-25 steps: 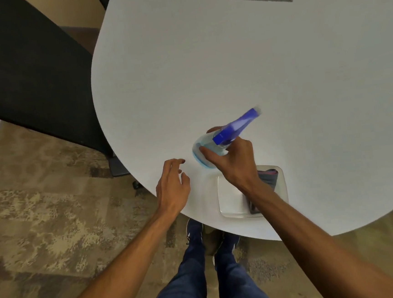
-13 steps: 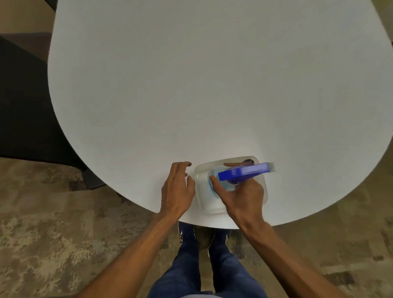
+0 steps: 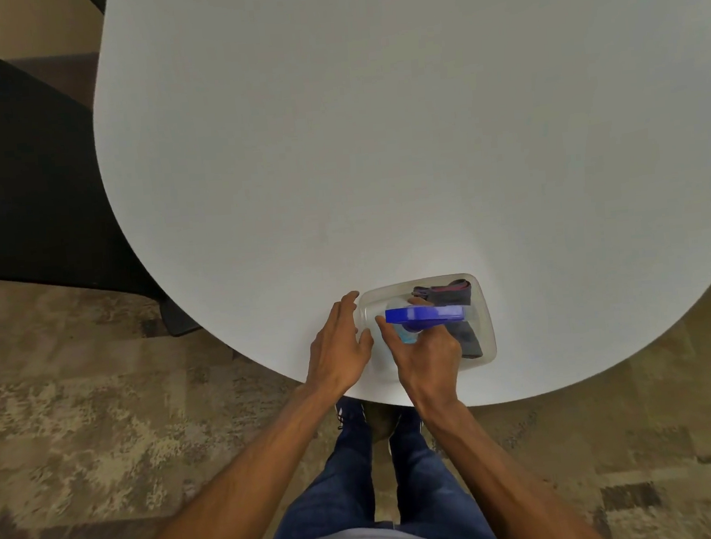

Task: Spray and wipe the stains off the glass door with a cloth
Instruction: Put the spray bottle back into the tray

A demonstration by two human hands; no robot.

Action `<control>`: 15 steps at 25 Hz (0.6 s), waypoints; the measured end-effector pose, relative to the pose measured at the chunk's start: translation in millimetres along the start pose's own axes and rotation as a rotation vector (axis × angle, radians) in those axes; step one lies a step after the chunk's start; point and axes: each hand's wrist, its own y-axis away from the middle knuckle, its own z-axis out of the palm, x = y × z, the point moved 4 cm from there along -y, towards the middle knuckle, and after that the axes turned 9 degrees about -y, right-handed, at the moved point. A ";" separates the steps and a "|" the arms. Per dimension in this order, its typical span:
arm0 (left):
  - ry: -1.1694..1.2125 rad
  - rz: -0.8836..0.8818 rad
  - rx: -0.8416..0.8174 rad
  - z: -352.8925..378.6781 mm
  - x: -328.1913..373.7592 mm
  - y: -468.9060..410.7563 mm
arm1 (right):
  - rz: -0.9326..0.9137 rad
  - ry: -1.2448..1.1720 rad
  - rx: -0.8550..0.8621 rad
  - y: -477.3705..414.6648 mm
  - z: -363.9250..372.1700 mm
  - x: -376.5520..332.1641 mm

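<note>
A spray bottle [image 3: 424, 315] with a blue trigger head and pale blue liquid stands inside a clear plastic tray [image 3: 488, 322] at the near edge of a white table [image 3: 376, 138]. My right hand [image 3: 426, 360] is closed around the bottle's neck from the near side. A dark grey cloth [image 3: 450, 294] with a reddish edge lies folded in the tray behind and to the right of the bottle. My left hand [image 3: 339, 348] rests flat on the table, fingers spread, touching the tray's left rim. No glass door is in view.
A black chair [image 3: 14, 170] stands to the left of the table, its base [image 3: 177, 319] showing under the table edge. Patterned brown carpet [image 3: 100, 420] covers the floor. My legs in blue jeans [image 3: 364, 483] are right at the table's near edge.
My right hand has brought the spray bottle from over the bare table into the tray. My left hand has slid right to the tray's rim. The cloth now shows in the tray.
</note>
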 end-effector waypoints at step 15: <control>0.064 -0.042 0.027 10.7 7.5 3.5 | 0.041 0.405 0.024 -31.9 -104.9 55.7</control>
